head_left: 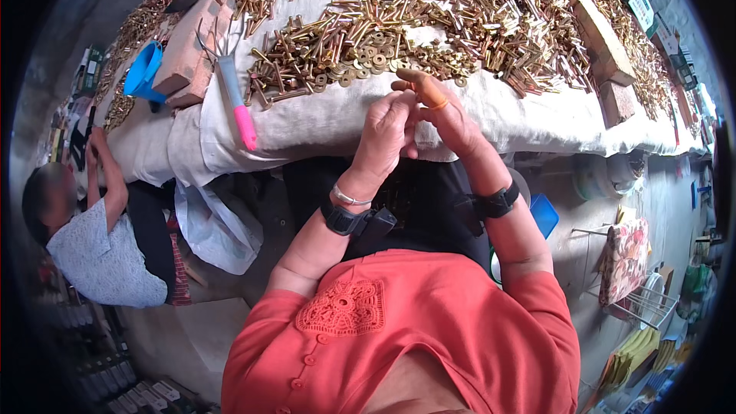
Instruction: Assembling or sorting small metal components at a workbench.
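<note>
My left hand point(386, 126) is raised just in front of the cloth's near edge, its fingers curled closed. Whatever they hold, if anything, is hidden. Close beside it, almost touching, is my right hand point(452, 119), with orange finger covers point(431, 94) on its digits. Its fingers stretch toward the upper left, and I see nothing held in them. Just beyond both hands lie flat brass-coloured washers point(376, 52). A big heap of brass-coloured bolts with sleeves point(460, 11) spreads behind them over a white cloth point(307, 126).
A hand rake point(230, 80) with a pink grip lies left of the heap. Further left are bricks point(184, 61) and a blue plastic scoop point(144, 73). A wooden beam point(598, 31) borders the heap's right side. Another person point(107, 238) works at the far left.
</note>
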Motion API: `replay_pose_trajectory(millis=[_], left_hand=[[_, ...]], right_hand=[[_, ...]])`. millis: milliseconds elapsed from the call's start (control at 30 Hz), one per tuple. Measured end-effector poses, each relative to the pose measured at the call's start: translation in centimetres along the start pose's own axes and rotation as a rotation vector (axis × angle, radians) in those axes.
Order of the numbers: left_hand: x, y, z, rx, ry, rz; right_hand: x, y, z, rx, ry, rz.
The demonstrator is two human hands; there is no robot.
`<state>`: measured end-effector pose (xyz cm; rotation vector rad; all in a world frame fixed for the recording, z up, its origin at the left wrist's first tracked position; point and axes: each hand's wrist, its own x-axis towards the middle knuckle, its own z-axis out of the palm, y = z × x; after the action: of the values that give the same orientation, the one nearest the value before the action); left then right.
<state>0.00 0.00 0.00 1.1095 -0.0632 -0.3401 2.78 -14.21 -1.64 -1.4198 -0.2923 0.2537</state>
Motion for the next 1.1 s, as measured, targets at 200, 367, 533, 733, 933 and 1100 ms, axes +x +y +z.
replay_pose_trajectory(millis=[200, 367, 533, 733, 933, 1100], left_hand=[[2.7, 0.2, -3.3, -0.097, 0.327, 0.130], [1.3, 0.2, -2.2, 0.001, 0.206, -0.010], [0.5, 0.3, -2.1, -0.043, 0.101, -0.056], [-0.3, 0.2, -2.3, -0.068, 0.052, -0.103], [-1.0, 0.1, -2.7, -0.049, 0.004, -0.113], [-1.1, -0.8, -3.0, -0.035, 0.002, -0.094]], right_hand=[[-1.4, -1.4, 3.7, -0.604, 0.082, -0.395], [0.1, 0.0, 1.8, -0.377, 0.259, -0.414], [0.7, -0.3, 0.6, -0.319, 0.136, -0.328], [-0.1, -1.7, 0.8, -0.591, 0.104, -0.202], [-0.5, -0.9, 0.9, -0.360, 0.073, -0.243], [-0.5, -1.1, 1.5, -0.558, 0.113, -0.222]])
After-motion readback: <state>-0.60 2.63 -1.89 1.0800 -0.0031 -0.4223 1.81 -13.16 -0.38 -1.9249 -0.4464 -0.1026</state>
